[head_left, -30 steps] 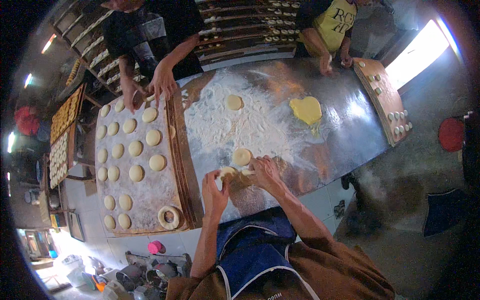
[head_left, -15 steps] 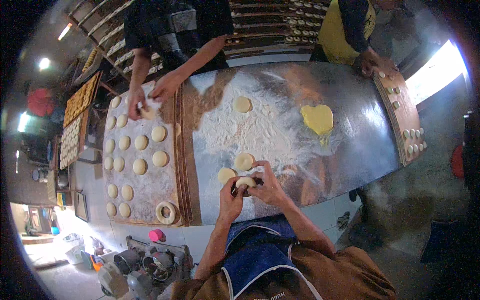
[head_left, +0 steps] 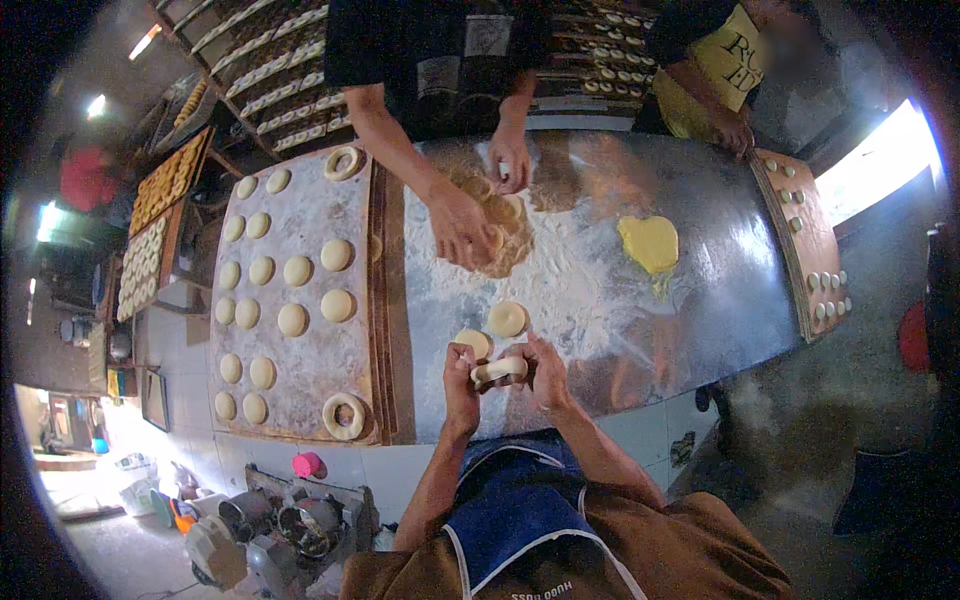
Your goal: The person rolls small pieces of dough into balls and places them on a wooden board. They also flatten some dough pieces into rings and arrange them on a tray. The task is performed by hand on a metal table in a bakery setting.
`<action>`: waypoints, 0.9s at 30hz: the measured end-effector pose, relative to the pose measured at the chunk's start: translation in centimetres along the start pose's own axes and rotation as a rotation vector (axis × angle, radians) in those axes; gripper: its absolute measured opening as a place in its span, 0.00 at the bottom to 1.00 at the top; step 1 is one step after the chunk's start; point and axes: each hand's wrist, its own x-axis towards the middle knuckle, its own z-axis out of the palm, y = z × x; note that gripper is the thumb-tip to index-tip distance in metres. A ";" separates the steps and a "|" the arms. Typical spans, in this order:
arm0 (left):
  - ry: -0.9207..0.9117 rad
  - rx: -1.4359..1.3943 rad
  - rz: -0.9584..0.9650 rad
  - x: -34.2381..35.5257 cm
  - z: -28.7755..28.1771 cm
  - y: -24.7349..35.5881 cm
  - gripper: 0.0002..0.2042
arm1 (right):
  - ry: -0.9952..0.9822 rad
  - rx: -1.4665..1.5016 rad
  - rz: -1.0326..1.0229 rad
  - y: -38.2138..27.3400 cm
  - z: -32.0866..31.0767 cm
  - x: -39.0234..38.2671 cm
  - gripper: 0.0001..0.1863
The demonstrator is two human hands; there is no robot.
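Note:
Just above the near part of the work table, a pale dough ring (head_left: pixel 500 374) is held between my two hands. My left hand (head_left: pixel 461 390) is closed around its left side, and my right hand (head_left: pixel 546 374) grips its right side; the fingers inside the ring are partly hidden. Just beyond them, two flattened dough rounds rest on the table: one round (head_left: pixel 508 319) with a shallow dent, and another round (head_left: pixel 473 343) close behind my left fingers.
At left, a stack of floured boards (head_left: pixel 300 385) carries several dough rounds and two rings. Opposite, a person's hand (head_left: pixel 465 228) reaches over loose flour (head_left: pixel 560 270) at dough. Yellow fat (head_left: pixel 649 244) sits right of it. Another person stands by the right-hand board (head_left: pixel 800 215).
The dough in my hands now shows as an open, tilted ring. The person opposite has moved their hands from the left board to the floured middle; a ring now shows at that board's far corner.

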 end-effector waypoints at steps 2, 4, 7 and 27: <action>0.000 0.372 0.006 0.2 -0.6 0.2 0.16 | -0.023 -0.630 -0.423 0.6 0.9 -0.3 0.31; -0.051 0.772 0.177 0.4 -1.3 0.4 0.16 | 0.060 -0.975 -0.869 0.9 1.9 -0.7 0.25; 0.013 0.231 0.151 0.6 -2.2 0.9 0.16 | -0.078 -0.392 -0.324 0.7 3.5 -1.7 0.22; -0.062 0.593 0.522 0.0 -10.1 5.3 0.20 | -0.089 -0.799 -0.271 -1.1 13.8 -3.3 0.33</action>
